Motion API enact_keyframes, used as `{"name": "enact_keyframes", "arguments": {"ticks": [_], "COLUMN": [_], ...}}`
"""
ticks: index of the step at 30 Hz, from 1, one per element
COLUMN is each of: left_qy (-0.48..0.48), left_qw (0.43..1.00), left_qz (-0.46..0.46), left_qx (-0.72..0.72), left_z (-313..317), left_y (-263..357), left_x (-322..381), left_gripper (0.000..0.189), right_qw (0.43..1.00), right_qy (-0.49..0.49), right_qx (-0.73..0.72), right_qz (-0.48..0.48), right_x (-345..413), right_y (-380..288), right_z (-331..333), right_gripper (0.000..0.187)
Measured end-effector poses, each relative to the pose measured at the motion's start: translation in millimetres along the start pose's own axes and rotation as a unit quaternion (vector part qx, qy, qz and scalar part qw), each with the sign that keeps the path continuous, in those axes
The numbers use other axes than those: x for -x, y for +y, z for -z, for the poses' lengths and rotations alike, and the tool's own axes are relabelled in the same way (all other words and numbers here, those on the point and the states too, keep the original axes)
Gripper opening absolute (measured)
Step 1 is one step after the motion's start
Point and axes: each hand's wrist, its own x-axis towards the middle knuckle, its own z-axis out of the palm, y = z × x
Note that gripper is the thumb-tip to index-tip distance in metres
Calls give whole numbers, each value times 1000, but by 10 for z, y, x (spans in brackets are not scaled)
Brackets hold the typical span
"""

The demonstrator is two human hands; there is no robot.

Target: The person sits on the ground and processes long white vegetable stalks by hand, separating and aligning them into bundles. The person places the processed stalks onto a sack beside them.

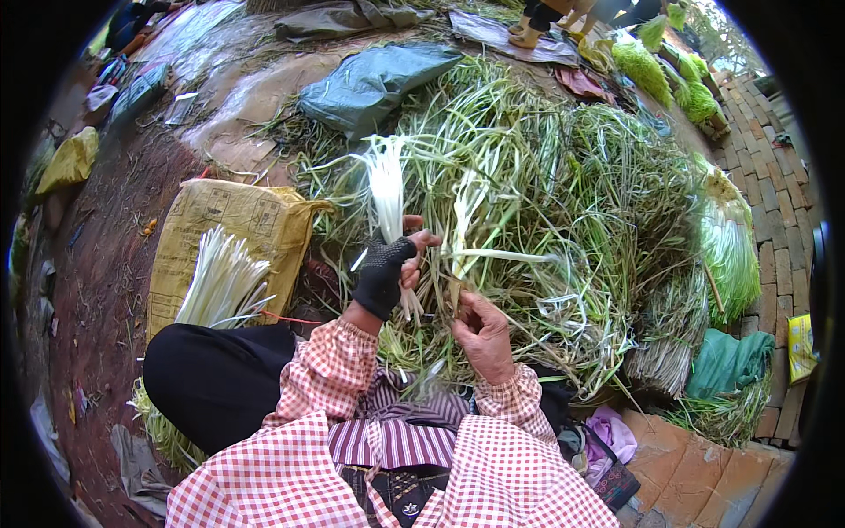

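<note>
My left hand [389,267], in a black fingerless glove, is closed around a bundle of pale vegetable stalks [385,181], perhaps blanched chives. Its white leaf ends point away from me; thumb and index finger reach out to the right. Lower and to the right, my bare right hand [485,333] pinches the near end of a withered stalk with pale leaves [462,224]. Both hands are over a large heap of green and dry leaves [561,191]. More trimmed white stalks [221,284] rest on a yellow woven sack [228,218] beside my left knee.
A blue-grey plastic sheet [376,86] lies at the heap's far edge. On the right are a bundle of green-leaved stalks [729,244], a green cloth or sack [729,360] and brick paving [769,178]. Another person's boots [526,37] are at the far right.
</note>
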Motion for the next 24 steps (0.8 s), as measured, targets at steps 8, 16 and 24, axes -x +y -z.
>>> {"name": "enact_keyframes", "arguments": {"ticks": [8,16,24], "left_qy": [-68,-102,-37], "left_qw": [982,967,970], "left_qz": [-4,-1,-125], "left_qx": [-177,-233,-207], "left_z": [21,-25,-27], "left_y": [-42,-43,5], "left_x": [32,35,18], "left_gripper": [47,51,42], "right_qw": [983,937,979], "right_qy": [-94,0,62], "right_qx": [157,-323,-186], "right_qz": [11,-132,-61], "right_x": [2,-223,-285], "right_y": [143,198,244], "right_z": [7,-159,-111], "right_gripper": [43,18,6]}}
